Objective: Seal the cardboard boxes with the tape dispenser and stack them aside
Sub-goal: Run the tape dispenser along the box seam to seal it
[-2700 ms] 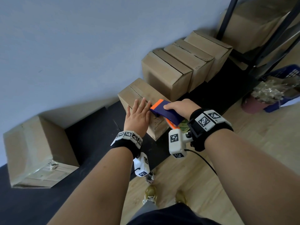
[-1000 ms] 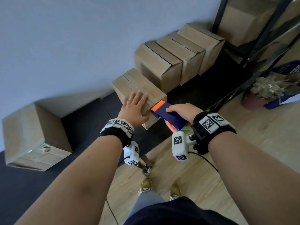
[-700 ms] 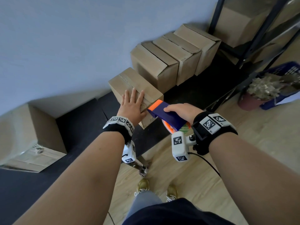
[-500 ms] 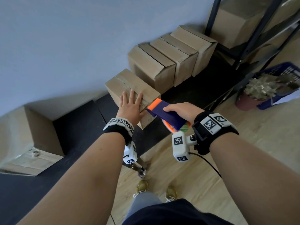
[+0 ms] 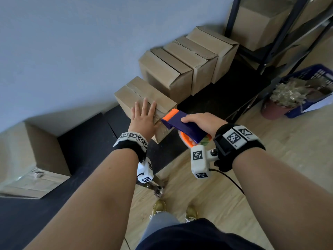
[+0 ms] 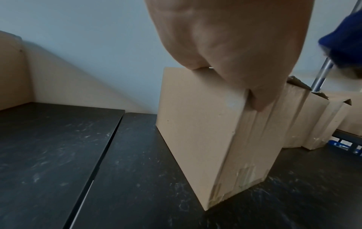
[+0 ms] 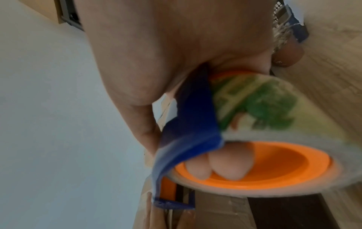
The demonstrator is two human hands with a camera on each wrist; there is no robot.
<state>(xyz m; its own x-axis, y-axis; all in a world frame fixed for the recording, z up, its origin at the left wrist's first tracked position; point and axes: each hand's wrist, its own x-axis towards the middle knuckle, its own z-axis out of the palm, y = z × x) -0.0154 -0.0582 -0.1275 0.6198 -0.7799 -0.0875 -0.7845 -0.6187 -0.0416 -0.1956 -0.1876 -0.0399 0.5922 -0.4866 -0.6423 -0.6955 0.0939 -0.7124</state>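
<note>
A small cardboard box (image 5: 138,92) (image 6: 197,131) stands on a dark low platform (image 5: 86,138) against the wall. My left hand (image 5: 144,116) lies flat on the near end of its top, fingers straight, the thumb over the near edge (image 6: 258,99). My right hand (image 5: 201,121) grips a blue and orange tape dispenser (image 5: 180,123) (image 7: 188,127), its orange front edge at the box's near right corner. In the right wrist view my fingertips (image 7: 219,167) curl into the orange hub of the tape roll (image 7: 254,162).
Three more cardboard boxes (image 5: 189,62) stand in a row behind, toward a black metal rack (image 5: 281,33) holding larger boxes. A bigger box (image 5: 27,156) sits at the far left. A potted plant (image 5: 281,100) and blue basket (image 5: 313,82) stand right on the wooden floor (image 5: 270,159).
The dispenser has been drawn back along the box top from its middle to the near right corner. My left hand has stayed flat on the box.
</note>
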